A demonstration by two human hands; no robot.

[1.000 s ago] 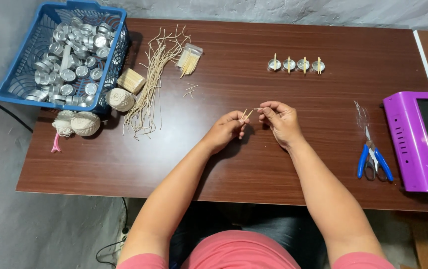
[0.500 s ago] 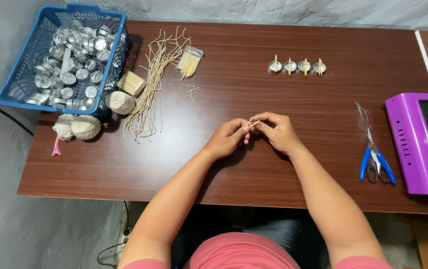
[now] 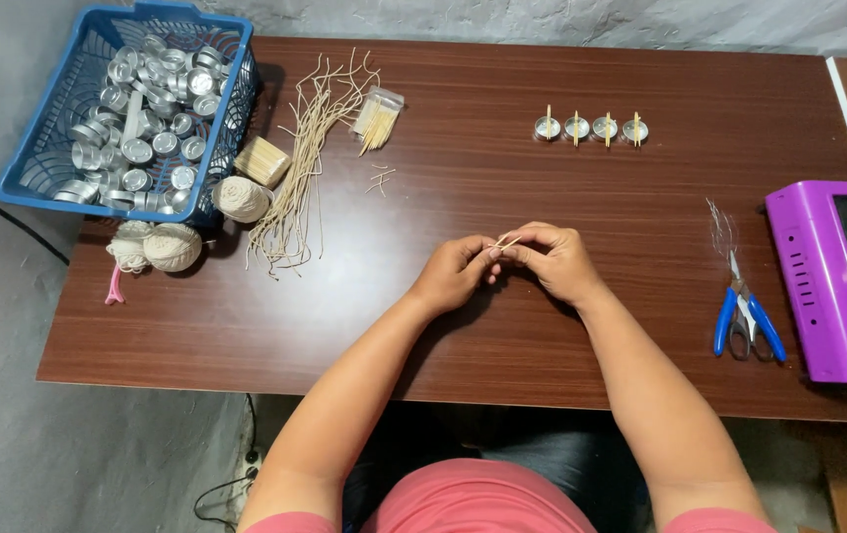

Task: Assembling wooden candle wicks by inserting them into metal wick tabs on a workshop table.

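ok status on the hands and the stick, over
Left hand and right hand together, both pinching a thin stick. Held just above the table. Nothing in the way; scissors off to the right.

Dark brown wood-look surface (image 3: 502,326), smooth with a faint sheen. Blue plastic basket (image 3: 38,188) of open lattice, filled with shiny bare-metal cups (image 3: 147,109). Pale, matt, fibrous cord strands (image 3: 310,148) beside soft off-white balls of string (image 3: 172,247). Clear glossy packet of thin wooden sticks (image 3: 376,118). Four small bright metal cups (image 3: 591,128) in a row. Scissors (image 3: 747,321) with steel blades and glossy blue plastic handles. Smooth, glossy purple plastic casing (image 3: 803,286). Thin pale stick (image 3: 504,242), matt, pinched between bare fingers (image 3: 517,249).
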